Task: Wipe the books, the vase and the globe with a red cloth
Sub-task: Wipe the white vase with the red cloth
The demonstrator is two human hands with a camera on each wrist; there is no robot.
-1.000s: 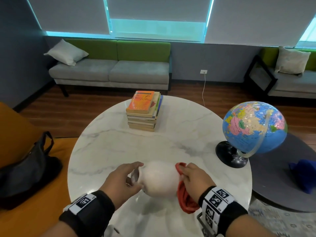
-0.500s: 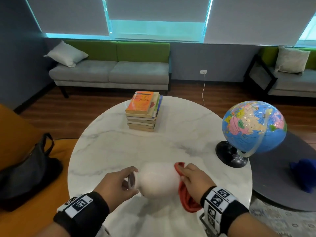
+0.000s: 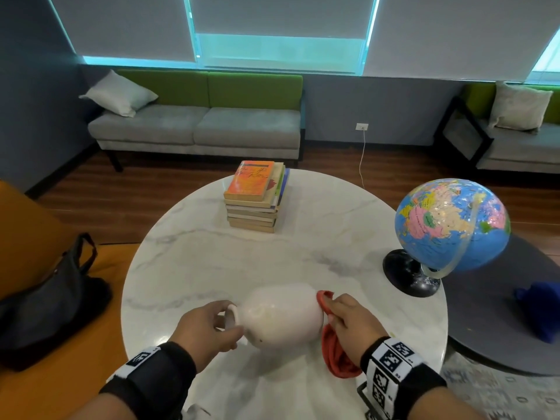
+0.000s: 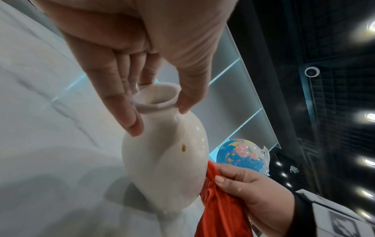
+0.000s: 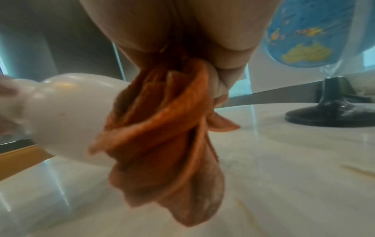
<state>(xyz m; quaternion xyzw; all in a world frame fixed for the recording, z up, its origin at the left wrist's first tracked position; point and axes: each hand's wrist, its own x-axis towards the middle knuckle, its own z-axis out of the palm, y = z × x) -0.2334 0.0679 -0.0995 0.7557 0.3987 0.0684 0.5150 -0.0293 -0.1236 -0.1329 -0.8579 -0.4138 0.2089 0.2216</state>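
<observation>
A white vase is held on its side just above the round marble table. My left hand grips its neck and rim, thumb on one side, fingers on the other. My right hand clutches a bunched red cloth and presses it against the vase's base end. A stack of books sits at the table's far side. The blue globe stands on its black base at the right edge.
A black bag lies on the orange seat to the left. A dark low round table with a blue cloth stands at the right. Grey-green sofas line the far wall.
The vase has turned a little in my hands, and my left hand has shifted its grip on the neck. The right hand has rubbed the cloth over the base end.
</observation>
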